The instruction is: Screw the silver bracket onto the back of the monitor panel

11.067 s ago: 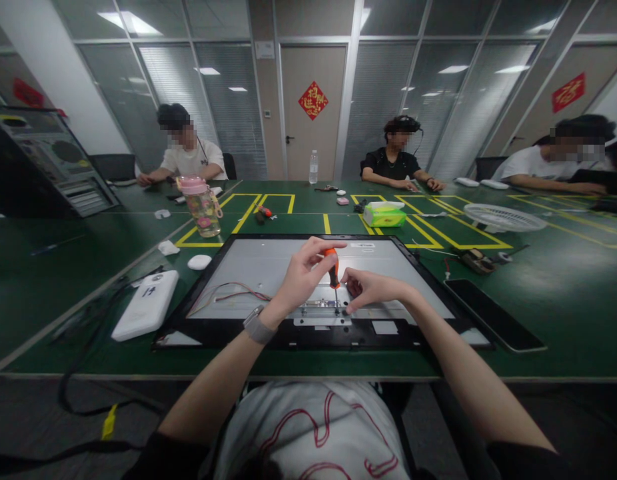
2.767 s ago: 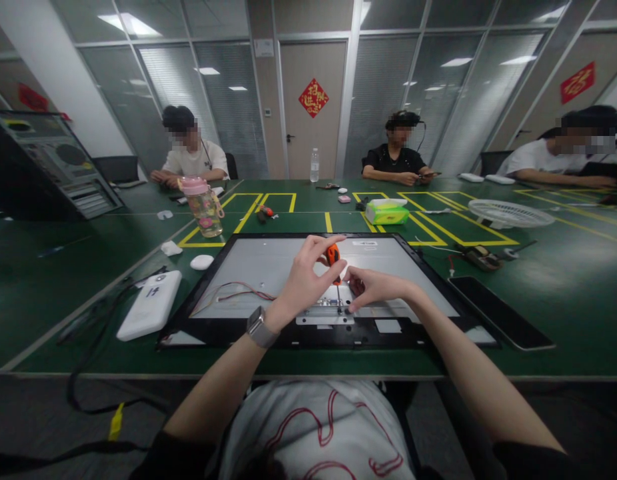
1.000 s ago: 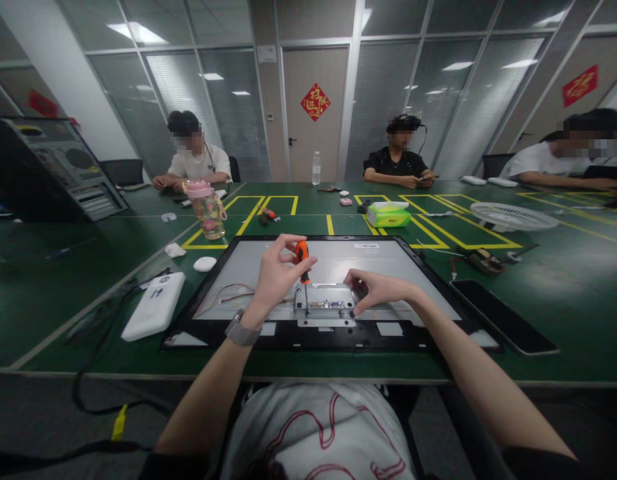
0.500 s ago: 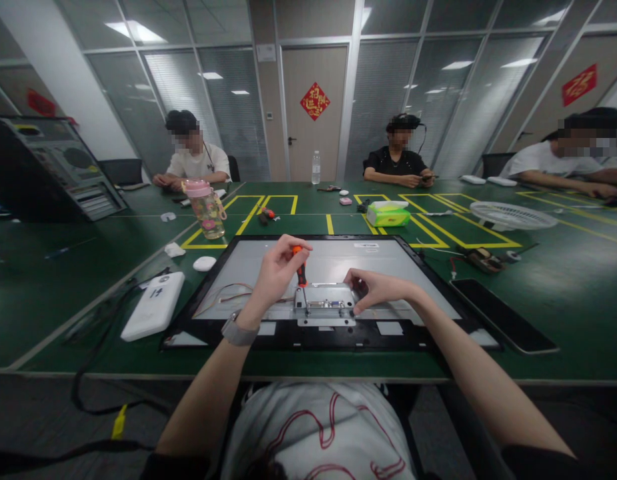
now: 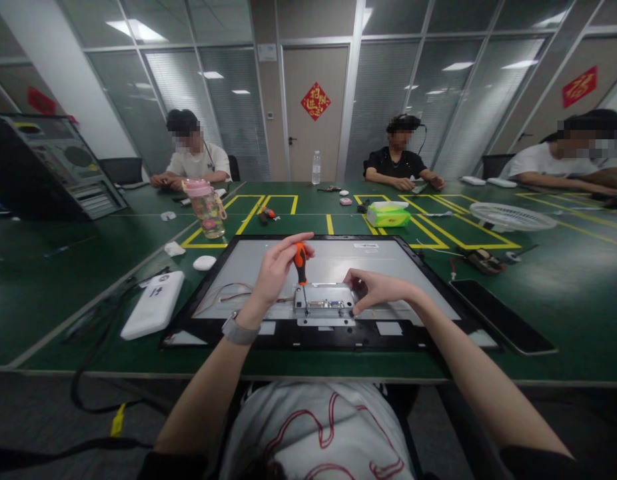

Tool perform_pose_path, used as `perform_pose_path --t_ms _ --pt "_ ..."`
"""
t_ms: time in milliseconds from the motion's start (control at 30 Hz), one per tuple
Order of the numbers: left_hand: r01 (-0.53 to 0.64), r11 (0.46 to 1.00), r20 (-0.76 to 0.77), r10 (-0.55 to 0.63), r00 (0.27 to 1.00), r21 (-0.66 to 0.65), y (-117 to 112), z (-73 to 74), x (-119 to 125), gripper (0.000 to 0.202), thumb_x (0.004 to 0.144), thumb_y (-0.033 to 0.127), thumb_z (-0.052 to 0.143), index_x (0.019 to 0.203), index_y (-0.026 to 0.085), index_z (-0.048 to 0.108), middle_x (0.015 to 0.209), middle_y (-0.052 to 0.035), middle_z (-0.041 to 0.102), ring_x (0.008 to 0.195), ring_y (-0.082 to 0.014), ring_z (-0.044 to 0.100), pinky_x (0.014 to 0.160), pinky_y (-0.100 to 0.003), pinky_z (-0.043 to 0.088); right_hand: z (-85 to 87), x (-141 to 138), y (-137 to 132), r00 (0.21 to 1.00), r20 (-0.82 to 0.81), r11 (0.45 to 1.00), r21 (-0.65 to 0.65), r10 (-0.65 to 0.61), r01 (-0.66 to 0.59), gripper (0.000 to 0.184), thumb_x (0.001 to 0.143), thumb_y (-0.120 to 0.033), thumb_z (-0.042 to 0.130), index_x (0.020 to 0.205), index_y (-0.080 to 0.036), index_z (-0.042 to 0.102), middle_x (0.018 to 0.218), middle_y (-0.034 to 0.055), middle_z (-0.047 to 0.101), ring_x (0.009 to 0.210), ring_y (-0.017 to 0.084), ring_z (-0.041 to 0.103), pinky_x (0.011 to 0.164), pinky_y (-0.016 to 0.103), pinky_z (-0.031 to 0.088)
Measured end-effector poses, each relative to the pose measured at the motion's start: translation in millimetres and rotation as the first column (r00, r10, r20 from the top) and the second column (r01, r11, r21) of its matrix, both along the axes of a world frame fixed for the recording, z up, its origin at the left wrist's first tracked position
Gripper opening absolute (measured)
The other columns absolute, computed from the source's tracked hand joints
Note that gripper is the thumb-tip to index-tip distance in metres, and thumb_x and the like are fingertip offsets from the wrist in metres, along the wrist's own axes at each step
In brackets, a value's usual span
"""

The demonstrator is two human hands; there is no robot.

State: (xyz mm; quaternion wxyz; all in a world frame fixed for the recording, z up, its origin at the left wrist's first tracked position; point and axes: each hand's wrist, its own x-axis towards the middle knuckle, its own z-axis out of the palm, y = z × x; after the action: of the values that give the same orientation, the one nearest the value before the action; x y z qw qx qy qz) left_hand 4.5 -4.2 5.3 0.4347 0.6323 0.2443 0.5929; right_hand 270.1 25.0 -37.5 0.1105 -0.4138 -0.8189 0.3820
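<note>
Glass partitions and a red-decorated door back a shared green worktable (image 5: 368, 364), three other people seated beyond it. At far left stands an opened computer tower (image 5: 63, 163); nearer, a white power bank (image 5: 154, 307) lies just outside the black-framed panel (image 5: 388, 263), apparently set aside to spare the work surface. Thin cables (image 5: 238, 288) run across the panel's left half toward a metal box (image 5: 328, 293) near its front edge. A worker's left hand (image 5: 277, 272) curls around an orange-and-black screwdriver (image 5: 301, 264), nearly upright, one finger laid over its top, likely to press and turn; the tip meets the box's front left, the fastener too small to make out. The right hand (image 5: 381, 288), well apart, clasps the box's right end, seemingly to brace it. Along the panel's near edge, a strip of tabletop shows beneath the forearms; above the box, broad grey metal leaves turning room. At right, a dark phone (image 5: 501, 315) sits close beside the frame, limiting sideways shifts.
</note>
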Motion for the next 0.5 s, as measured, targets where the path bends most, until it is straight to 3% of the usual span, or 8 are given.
perform_pose_path --t_ms 133,233,400,500 --pt "0.064 0.998 0.009 -0.063 0.998 -0.030 -0.9 0.3 0.0 0.033 0.089 0.033 0.058 0.116 0.017 0.070 0.101 -0.0092 0.073 0.095 -0.0214 0.067 0.091 -0.037 0.050 1.3 -0.8 -0.8 1.000 -0.001 1.000 0.000 -0.004 0.004 0.067 0.054 -0.056 0.085 0.097 -0.019 0.051 0.087 0.0000 0.051 0.078 0.017 0.047 0.068 0.029 0.039" --pt "0.087 0.996 -0.035 -0.088 0.996 -0.015 -1.2 -0.1 0.2 0.035 0.086 0.034 0.065 0.119 0.021 0.068 0.100 -0.0072 0.072 0.089 -0.0183 0.067 0.086 -0.034 0.052 0.7 -0.6 -0.1 1.000 -0.006 1.000 0.000 0.004 -0.004 0.065 0.055 -0.055 0.085 0.096 -0.019 0.051 0.087 -0.0001 0.050 0.078 0.016 0.046 0.067 0.028 0.039" --pt "-0.124 0.985 -0.101 0.137 0.985 0.119 -0.4 0.4 -0.6 0.018 0.075 0.031 0.077 0.090 0.021 0.076 0.087 -0.0018 0.064 0.073 -0.0119 0.057 0.067 -0.024 0.049 -0.7 0.5 1.3 1.000 -0.005 1.000 0.003 0.010 -0.010 0.065 0.056 -0.055 0.085 0.099 -0.019 0.051 0.089 0.0003 0.051 0.078 0.016 0.047 0.067 0.028 0.040" --pt "-0.092 0.991 -0.059 0.098 0.993 0.099 1.0 0.9 -1.3 0.022 0.084 0.036 0.063 0.094 0.020 0.076 0.096 -0.0058 0.067 0.084 -0.0162 0.061 0.074 -0.027 0.051 -0.4 0.3 1.0 1.000 0.000 1.000 0.008 0.006 -0.006 0.065 0.055 -0.053 0.085 0.099 -0.019 0.051 0.089 0.0004 0.052 0.078 0.016 0.047 0.067 0.029 0.040"
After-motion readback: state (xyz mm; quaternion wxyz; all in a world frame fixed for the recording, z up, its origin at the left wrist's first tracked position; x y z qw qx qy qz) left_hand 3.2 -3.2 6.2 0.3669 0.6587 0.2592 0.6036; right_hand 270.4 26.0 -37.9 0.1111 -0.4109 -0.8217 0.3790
